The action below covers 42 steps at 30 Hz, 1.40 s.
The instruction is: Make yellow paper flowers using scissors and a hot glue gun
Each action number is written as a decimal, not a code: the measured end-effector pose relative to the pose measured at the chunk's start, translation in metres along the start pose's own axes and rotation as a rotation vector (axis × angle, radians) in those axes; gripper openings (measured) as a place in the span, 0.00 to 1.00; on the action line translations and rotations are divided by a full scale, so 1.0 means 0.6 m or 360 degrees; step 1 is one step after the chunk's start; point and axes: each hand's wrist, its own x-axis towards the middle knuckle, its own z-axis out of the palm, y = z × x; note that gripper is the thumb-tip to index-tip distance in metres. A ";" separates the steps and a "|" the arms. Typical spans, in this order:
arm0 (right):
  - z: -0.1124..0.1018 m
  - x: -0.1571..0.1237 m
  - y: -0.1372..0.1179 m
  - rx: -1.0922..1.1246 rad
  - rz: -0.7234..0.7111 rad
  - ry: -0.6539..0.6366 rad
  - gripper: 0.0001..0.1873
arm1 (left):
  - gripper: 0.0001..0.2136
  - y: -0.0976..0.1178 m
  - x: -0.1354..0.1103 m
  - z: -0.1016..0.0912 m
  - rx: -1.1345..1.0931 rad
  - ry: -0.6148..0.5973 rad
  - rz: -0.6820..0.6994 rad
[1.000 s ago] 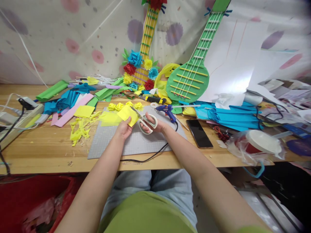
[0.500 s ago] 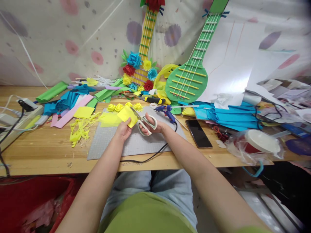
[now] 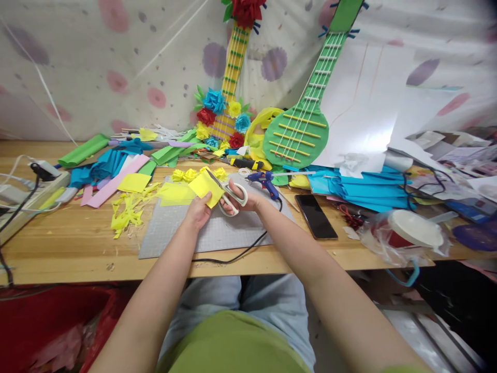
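Observation:
Over the grey cutting mat [image 3: 163, 241], my left hand [image 3: 199, 211] pinches a square of yellow paper [image 3: 205, 187] at its lower edge. My right hand [image 3: 240, 198] has its fingers through the white handles of a pair of scissors [image 3: 232, 201]. The dark blades lie along the right edge of the yellow paper, pointing away and to the left. Flat on the mat behind my left hand is more yellow paper [image 3: 176, 193]. Small crumpled yellow paper flowers [image 3: 190, 175] sit just beyond it.
A blue glue gun [image 3: 264, 180] and a phone [image 3: 316, 216] lie to the right, with a black cable crossing the mat. Yellow scraps [image 3: 126, 215] and coloured paper strips cover the left. A green paper guitar [image 3: 298, 134] and a flowered yellow one [image 3: 233, 72] lean at the back.
The scissors' handles have come closer together, and the blades have moved against the yellow paper's edge. The paper has shifted slightly to the right. The view has tilted a little.

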 end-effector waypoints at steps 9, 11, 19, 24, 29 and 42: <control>-0.008 0.019 0.015 -0.0027 -0.0139 0.0099 0.32 | 0.19 0.000 0.006 -0.004 0.0027 0.0015 0.0006; -0.009 0.019 0.015 -0.0038 -0.0130 0.0143 0.32 | 0.18 0.000 0.006 -0.003 0.0031 0.0035 -0.0005; -0.005 0.013 0.002 -0.0047 -0.0090 0.0098 0.35 | 0.17 -0.002 0.005 -0.002 0.0048 0.0003 0.0021; -0.017 0.016 0.007 -0.0101 -0.0184 0.0200 0.32 | 0.18 -0.002 0.002 0.001 0.0055 0.0009 0.0022; -0.037 0.010 0.002 -0.0013 -0.0403 0.0465 0.30 | 0.18 0.006 0.002 -0.004 0.0041 0.0007 -0.0102; -0.015 -0.015 -0.024 -0.0257 -0.0162 0.1040 0.24 | 0.13 0.029 -0.006 0.002 0.0183 -0.0090 -0.0714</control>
